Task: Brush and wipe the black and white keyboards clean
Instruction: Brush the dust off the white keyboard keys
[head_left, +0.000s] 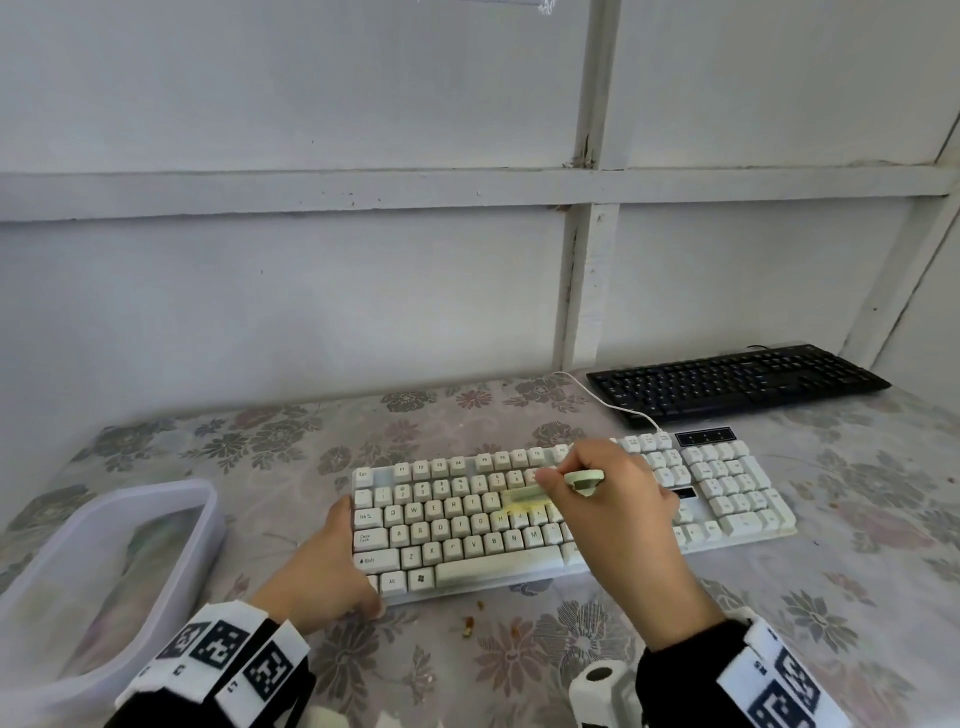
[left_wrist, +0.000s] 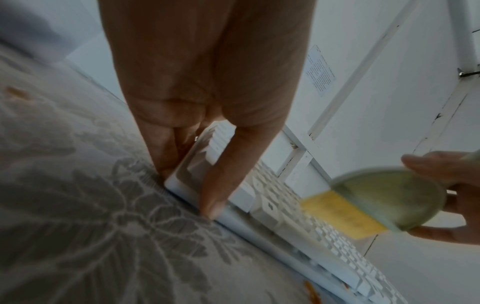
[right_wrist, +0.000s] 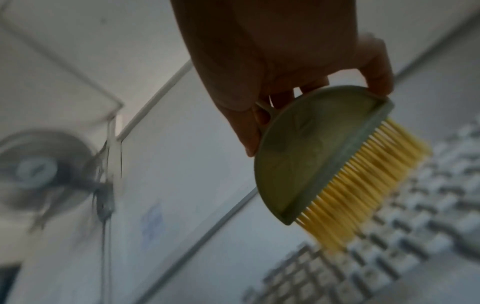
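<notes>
surface: floral tablecloth (head_left: 291, 452) | on it: white keyboard (head_left: 467, 530); black keyboard (head_left: 737, 382); clear tub (head_left: 171, 587); crumbs (head_left: 470, 626)

The white keyboard (head_left: 519, 525) lies flat on the floral surface (head_left: 779, 623), a pale green brush (head_left: 550, 491) with yellow bristles over its middle keys. The black keyboard (head_left: 737, 382) lies behind it, apart.

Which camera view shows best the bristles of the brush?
The right wrist view: the brush fills it, with single yellow bristles visible. The left wrist view shows them as a blurred yellow patch, and the head view only as a faint smear under the right hand.
</notes>
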